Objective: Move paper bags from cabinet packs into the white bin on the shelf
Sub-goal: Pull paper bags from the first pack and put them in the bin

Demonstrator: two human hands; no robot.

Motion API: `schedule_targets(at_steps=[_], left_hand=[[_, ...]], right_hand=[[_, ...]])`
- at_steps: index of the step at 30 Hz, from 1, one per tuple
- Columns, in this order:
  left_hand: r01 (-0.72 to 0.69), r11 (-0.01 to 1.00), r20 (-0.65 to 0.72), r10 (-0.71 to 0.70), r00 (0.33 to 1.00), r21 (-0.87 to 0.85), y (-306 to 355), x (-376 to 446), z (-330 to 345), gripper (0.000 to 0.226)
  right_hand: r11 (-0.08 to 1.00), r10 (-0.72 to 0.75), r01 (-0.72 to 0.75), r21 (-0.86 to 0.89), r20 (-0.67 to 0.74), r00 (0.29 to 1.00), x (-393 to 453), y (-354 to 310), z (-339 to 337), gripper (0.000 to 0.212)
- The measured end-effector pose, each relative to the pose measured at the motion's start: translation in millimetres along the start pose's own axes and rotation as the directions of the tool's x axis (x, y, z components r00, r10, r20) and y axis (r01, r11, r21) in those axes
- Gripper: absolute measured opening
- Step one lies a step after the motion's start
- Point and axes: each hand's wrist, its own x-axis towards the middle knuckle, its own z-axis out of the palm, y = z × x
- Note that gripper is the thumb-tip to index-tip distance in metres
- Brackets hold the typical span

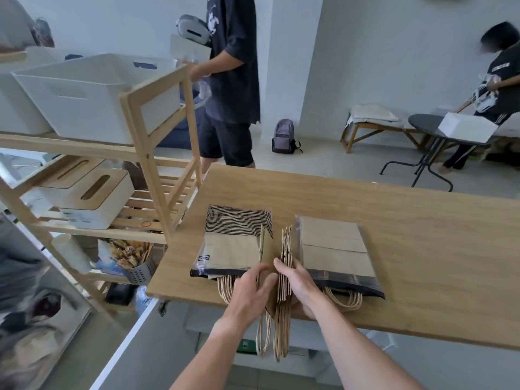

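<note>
A wooden counter (394, 220) is seen filling the lower right, with a wooden shelf unit (157, 153) standing just beside its left end. A white bin (84, 99) is set on the top shelf of that unit, its open mouth turned upward and a handle slot cut into its near wall.

Two packs of brown paper bags are laid flat on the near part of the counter. The left pack (233, 243) is wrapped in clear plastic, with black stripes printed across its far end and a dark band along its near edge. The right pack (334, 249) is plain brown under its plastic, also edged with a dark band, and twisted paper handles are seen spilling from its near end over the counter's edge.

Between the packs, a stack of loose paper bags (284, 266) is held upright on edge, the folded brown sheets standing close together and their twisted paper handles hanging down past the counter edge.

The stack is clasped between both hands. The left hand (253, 288) is pressed against the stack's left face, with the fingers fairly straight and spread and the thumb lying over the top edge. The right hand (301, 285) is curled round the right side of the stack, its thumb on top and its fingers wrapped beneath, so the bags are gripped there. Both forearms are extended forward from the lower edge of the view.
</note>
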Motion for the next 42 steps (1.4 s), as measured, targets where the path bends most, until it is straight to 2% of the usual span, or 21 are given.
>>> schedule_targets(at_steps=[3, 4, 8, 13, 17, 22, 25, 27, 30, 33, 37, 39, 42], left_hand=[[-0.021, 1.000, -0.017, 0.021, 1.000, 0.001, -1.2, 1.5, 3.3, 0.031], [-0.019, 1.000, -0.025, 0.019, 0.999, 0.004, -0.4, 1.5, 3.5, 0.030], [-0.022, 1.000, -0.034, 0.022, 0.999, 0.009, 2.9, 3.9, 4.1, 0.029], [-0.035, 0.999, 0.000, 0.035, 0.999, -0.020, 4.6, 5.4, 1.9, 0.032], [-0.053, 0.998, -0.050, 0.055, 0.997, 0.037, 3.1, 4.4, 1.0, 0.044], [-0.027, 0.999, -0.015, 0.028, 0.999, 0.046, 5.6, 1.4, -1.3, 0.024], [-0.089, 0.994, 0.029, 0.087, 0.996, 0.067, 6.5, 0.4, 3.4, 0.035], [-0.092, 0.993, 0.021, 0.091, 0.996, 0.077, 5.0, 1.8, 6.7, 0.035], [-0.083, 0.992, 0.006, 0.083, 0.997, 0.098, 6.4, 3.7, 7.1, 0.032], [-0.079, 0.994, 0.030, 0.076, 0.997, 0.081, 11.0, 2.7, 6.5, 0.026], [-0.066, 0.997, 0.035, 0.065, 0.997, 0.044, 11.7, 1.0, 7.3, 0.030], [-0.075, 0.996, 0.036, 0.073, 0.997, 0.053, 12.8, 0.7, 6.8, 0.032], [-0.109, 0.991, 0.042, 0.106, 0.993, 0.073, 15.1, -1.1, 6.8, 0.023]], right_hand=[[1.000, -0.003, 0.003, -0.002, 0.032, 0.999, 1.2, 1.6, -1.1, 0.096], [1.000, -0.001, 0.001, 0.007, 0.031, 1.000, 0.7, 0.5, -2.1, 0.097], [1.000, 0.006, -0.007, 0.024, 0.042, 0.999, 2.3, 0.6, -7.5, 0.070], [0.999, 0.009, -0.012, 0.038, 0.076, 0.997, 3.0, -0.6, -8.3, 0.067], [0.998, 0.023, -0.026, 0.050, 0.053, 0.998, 4.4, 1.0, -8.9, 0.079], [0.997, 0.065, -0.066, 0.048, 0.039, 0.997, 0.5, -2.1, -13.0, 0.073], [0.998, 0.062, -0.062, 0.008, 0.015, 0.998, 4.4, 4.5, -10.5, 0.086], [0.998, 0.056, -0.056, 0.001, 0.010, 0.998, 1.5, 4.4, -8.8, 0.095], [0.995, 0.088, -0.087, 0.041, -0.032, 0.996, -1.0, 5.9, -11.8, 0.091], [0.993, 0.121, -0.120, 0.018, -0.061, 0.991, -5.2, 5.2, -11.1, 0.111], [0.987, 0.163, -0.161, 0.028, -0.071, 0.984, -8.1, 6.1, -12.7, 0.110], [0.981, 0.194, -0.194, 0.007, -0.085, 0.977, -5.5, 8.6, -14.5, 0.117], [0.976, 0.209, -0.213, -0.037, -0.082, 0.974, -8.7, 4.1, -15.2, 0.116]])
